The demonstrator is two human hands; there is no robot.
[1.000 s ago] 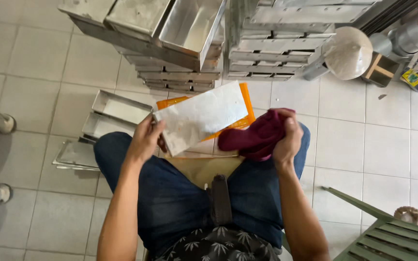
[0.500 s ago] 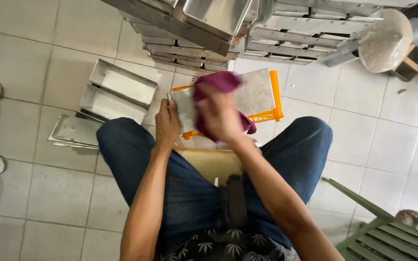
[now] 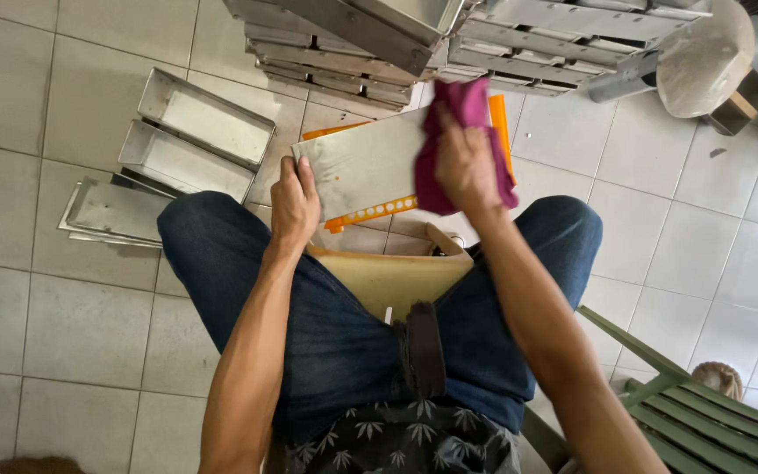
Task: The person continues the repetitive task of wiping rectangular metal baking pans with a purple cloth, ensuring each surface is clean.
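Since half a second ago, the right hand [image 3: 465, 167] has carried its magenta cloth [image 3: 458, 145] from the middle of the metal sheet [image 3: 363, 165] out to the sheet's right end, and the sheet now lies flatter and more fully in view. That hand is pressed flat, fingers bunching the cloth against the metal. The left hand [image 3: 295, 204] clamps the sheet's left edge, thumb on top and fingers curled beneath, holding it just above the seated person's knees. Beneath the sheet sits an orange perforated tray [image 3: 370, 213] on the tiled floor [image 3: 37, 290]; a tan wooden stool [image 3: 392, 279] shows between the legs. To the left, open loaf tins [image 3: 195, 132] lie on the floor beside flat lids [image 3: 111, 213]; far off, stacked tins [image 3: 344, 53] rise in rows. A green chair [image 3: 704, 412] stands near right. Held by one edge only, the sheet could tip or slip under the wiping pressure, and a thin metal edge could nick fingers if the cloth slides off the end.
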